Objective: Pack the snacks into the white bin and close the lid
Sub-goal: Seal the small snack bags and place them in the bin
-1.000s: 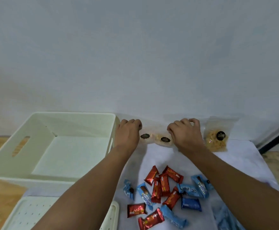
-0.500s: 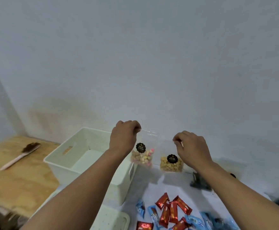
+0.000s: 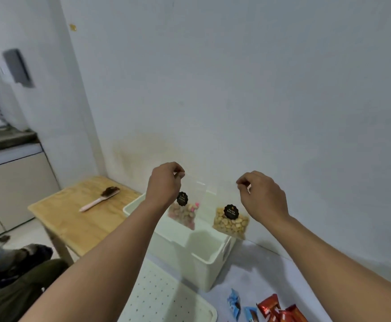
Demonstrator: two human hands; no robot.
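Note:
My left hand [image 3: 165, 184] pinches the top of a clear bag of mixed pink and brown snacks [image 3: 184, 213], which hangs above the open white bin [image 3: 209, 259]. My right hand [image 3: 263, 197] pinches the top of a clear bag of pale nuts [image 3: 231, 223] with a black label; it hangs over the bin's right rim. The bin's perforated white lid [image 3: 164, 298] lies flat in front of the bin. Red wrapped snacks [image 3: 279, 309] and blue wrapped snacks [image 3: 235, 303] lie on the white cloth at the bottom right.
A low wooden table [image 3: 78, 217] stands left of the bin with a pink-handled brush [image 3: 99, 198] on it. A white wall rises right behind the bin. Cabinets stand at the far left. My dark trouser leg [image 3: 20, 296] shows at the lower left.
Both hands lifted the two clear bags off the cloth and carried them left over the bin. The view swung up and left, so most wrapped snacks left the frame.

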